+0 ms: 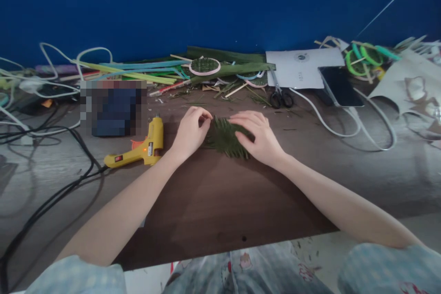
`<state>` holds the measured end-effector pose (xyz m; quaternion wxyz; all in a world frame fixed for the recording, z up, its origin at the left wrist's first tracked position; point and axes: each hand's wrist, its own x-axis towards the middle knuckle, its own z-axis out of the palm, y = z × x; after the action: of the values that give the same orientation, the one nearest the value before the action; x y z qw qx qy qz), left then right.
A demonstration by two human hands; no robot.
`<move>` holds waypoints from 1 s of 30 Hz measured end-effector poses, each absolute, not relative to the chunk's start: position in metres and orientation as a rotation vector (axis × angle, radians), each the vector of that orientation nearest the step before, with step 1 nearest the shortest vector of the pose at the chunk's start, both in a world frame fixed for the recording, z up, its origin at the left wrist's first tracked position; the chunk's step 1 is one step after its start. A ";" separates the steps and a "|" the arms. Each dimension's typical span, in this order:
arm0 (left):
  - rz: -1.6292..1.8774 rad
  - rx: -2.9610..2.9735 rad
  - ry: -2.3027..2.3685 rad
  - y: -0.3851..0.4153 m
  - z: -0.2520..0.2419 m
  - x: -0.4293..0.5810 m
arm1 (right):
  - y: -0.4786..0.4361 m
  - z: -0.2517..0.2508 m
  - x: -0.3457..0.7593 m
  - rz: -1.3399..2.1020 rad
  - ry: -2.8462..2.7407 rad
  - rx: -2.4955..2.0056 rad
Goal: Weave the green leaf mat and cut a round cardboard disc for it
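Observation:
A dark green piece of woven leaf strips with fringed edges lies on the brown table between my hands. My left hand is at its upper left corner, thumb and forefinger pinched together on the edge of the weave. My right hand rests over the right side of the piece, fingers stretched out and thumb apart, covering part of it. Left of my left hand lies a yellow glue gun with an orange trigger and a small lit light.
Scissors, a white sheet and a phone on a white cable lie behind at right. Leaf strips, coloured sticks and a pink-rimmed woven round line the blue wall. Black cables run along the left.

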<state>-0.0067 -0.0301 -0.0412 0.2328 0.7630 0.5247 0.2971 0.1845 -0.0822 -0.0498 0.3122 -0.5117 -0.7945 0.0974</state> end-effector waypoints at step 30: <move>0.558 2.486 1.421 -0.051 -0.042 0.000 | -0.081 -0.052 0.182 0.197 -2.083 -1.602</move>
<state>0.0003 -0.0514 -0.0420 0.1119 0.8468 0.4841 0.1900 0.1821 -0.0808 -0.0516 0.2508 -0.5885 -0.7652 0.0723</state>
